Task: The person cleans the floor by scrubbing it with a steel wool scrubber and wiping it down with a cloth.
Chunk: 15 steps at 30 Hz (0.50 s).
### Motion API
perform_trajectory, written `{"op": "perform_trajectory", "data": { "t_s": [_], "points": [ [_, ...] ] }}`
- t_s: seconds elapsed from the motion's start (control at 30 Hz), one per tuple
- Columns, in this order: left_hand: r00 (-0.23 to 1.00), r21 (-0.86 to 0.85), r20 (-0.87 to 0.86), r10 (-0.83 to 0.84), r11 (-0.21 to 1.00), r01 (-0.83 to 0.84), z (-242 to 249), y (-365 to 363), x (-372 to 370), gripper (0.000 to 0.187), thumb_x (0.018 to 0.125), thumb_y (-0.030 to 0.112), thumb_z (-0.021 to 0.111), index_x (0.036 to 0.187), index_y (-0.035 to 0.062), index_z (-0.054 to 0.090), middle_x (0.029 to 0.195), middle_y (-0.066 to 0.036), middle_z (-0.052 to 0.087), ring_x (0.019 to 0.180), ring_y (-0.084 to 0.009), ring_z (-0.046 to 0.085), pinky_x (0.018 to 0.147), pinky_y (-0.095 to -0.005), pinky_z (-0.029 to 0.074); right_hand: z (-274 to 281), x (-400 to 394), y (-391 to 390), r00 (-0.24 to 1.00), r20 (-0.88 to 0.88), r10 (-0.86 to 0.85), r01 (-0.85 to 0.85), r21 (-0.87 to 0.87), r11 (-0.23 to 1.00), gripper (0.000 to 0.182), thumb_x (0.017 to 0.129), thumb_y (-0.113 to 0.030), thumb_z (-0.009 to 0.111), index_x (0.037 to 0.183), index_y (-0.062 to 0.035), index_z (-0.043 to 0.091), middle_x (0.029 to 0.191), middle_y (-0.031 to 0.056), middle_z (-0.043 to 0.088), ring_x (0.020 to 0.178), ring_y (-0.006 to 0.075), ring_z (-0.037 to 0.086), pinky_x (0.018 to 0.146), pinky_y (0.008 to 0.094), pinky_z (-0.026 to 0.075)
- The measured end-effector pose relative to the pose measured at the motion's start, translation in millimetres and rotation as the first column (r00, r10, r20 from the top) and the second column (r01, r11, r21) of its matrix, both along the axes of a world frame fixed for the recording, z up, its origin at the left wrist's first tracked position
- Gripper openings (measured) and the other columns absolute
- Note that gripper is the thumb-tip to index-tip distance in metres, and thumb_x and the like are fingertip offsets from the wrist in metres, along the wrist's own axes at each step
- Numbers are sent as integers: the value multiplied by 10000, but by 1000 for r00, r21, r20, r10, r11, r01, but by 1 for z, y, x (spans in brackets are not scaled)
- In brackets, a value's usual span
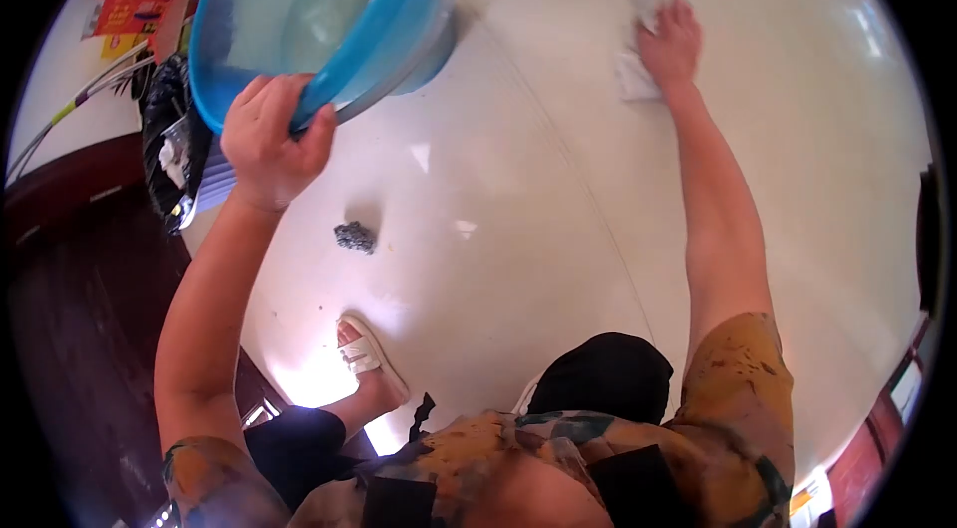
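My left hand (271, 141) has its fingers wrapped over the near rim of a large blue plastic basin (384, 4). The basin is tilted, and what looks like water shows in its bottom. Out to the right, my right hand (671, 47) presses a crumpled white cloth (638, 79) onto the pale tiled floor (518, 199), slightly blurred, with its fingers over the cloth. Between my left arm and the tile seam lies a grey steel-wool scourer (354, 237), touched by neither hand.
Beside the basin on the left stands a bin with a black bag (164, 144). Red and yellow boxes (135, 14) are stacked behind it. A dark wooden panel (90, 299) borders the floor at left. My sandalled foot (367, 358) rests near the scourer.
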<state>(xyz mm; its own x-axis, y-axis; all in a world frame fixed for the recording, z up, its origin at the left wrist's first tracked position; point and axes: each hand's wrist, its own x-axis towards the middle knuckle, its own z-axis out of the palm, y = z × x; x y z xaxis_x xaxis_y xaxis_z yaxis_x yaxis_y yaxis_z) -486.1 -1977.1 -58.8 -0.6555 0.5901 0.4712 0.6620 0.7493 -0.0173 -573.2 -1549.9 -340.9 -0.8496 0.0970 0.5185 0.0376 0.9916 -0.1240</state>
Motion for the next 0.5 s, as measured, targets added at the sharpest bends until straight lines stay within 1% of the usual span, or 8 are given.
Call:
{"op": "perform_trajectory", "data": {
  "t_s": [0.03, 0.1, 0.17, 0.2, 0.3, 0.4, 0.47, 0.5],
  "points": [
    [1000, 0, 4, 3, 1000, -3, 0, 0, 0, 186, 638, 91, 682, 807, 53, 614, 740, -90, 619, 642, -274, 586, 589, -340, 470, 5, -17, -41, 996, 73, 56, -54, -30, 998, 607, 759, -350, 595, 1304, -103, 496, 1380, 153, 430, 1292, 331, 368, 1024, 477, 302],
    [1000, 9, -14, 11, 1000, -11, -3, -4, -1, 185, 630, 120, 698, 792, 76, 621, 732, -68, 625, 644, -261, 589, 585, -338, 473, 20, -24, -114, 970, 160, 183, -176, -58, 983, 604, 755, -339, 613, 1297, -100, 496, 1409, 142, 389, 1313, 321, 338, 1055, 481, 269],
    [1000, 5, 0, 26, 1000, -26, -2, -6, 0, 190, 628, 136, 706, 793, 92, 623, 734, -47, 628, 649, -252, 588, 582, -338, 474, 31, -9, -165, 926, 217, 308, -290, -113, 950, 609, 746, -336, 633, 1290, -99, 498, 1412, 138, 380, 1321, 322, 319, 1072, 481, 247],
    [999, 6, 5, 32, 999, -32, -2, -6, 0, 192, 627, 143, 711, 793, 99, 625, 736, -36, 629, 651, -247, 588, 580, -339, 475, 35, 2, -182, 898, 242, 367, -343, -138, 929, 611, 741, -334, 643, 1287, -99, 499, 1414, 136, 375, 1326, 322, 309, 1080, 481, 237],
    [999, 25, -24, 48, 999, -47, -14, -15, -9, 206, 635, 190, 726, 807, 131, 627, 734, -13, 627, 675, -235, 594, 580, -343, 476, 23, 41, -218, 839, 178, 515, -480, -206, 853, 603, 737, -303, 654, 1289, -117, 496, 1408, 144, 382, 1312, 333, 332, 1071, 493, 263],
    [993, -28, -57, 105, 994, -106, -18, -19, -6, 207, 657, 235, 728, 813, 149, 623, 715, -1, 620, 693, -233, 597, 583, -356, 473, 31, 93, -250, 754, 230, 615, -549, -293, 783, 598, 733, -281, 655, 1282, -105, 498, 1408, 148, 379, 1321, 338, 313, 1079, 496, 246],
    [994, 21, -104, 17, 1000, -15, -17, -18, -5, 241, 697, 242, 705, 909, 162, 624, 754, -35, 623, 679, -248, 596, 573, -365, 465, 39, 129, -268, 707, 264, 655, -590, -290, 754, 612, 728, -284, 656, 1286, -88, 498, 1417, 155, 367, 1332, 341, 296, 1094, 495, 222],
    [995, -69, 68, 67, 996, -63, -5, -15, 0, 245, 745, 235, 661, 946, 103, 616, 833, -74, 627, 777, -249, 605, 659, -358, 478, 35, 141, -278, 691, 274, 668, -608, -278, 743, 618, 727, -286, 656, 1289, -85, 495, 1420, 157, 363, 1334, 341, 293, 1096, 495, 218]
  ]
}}
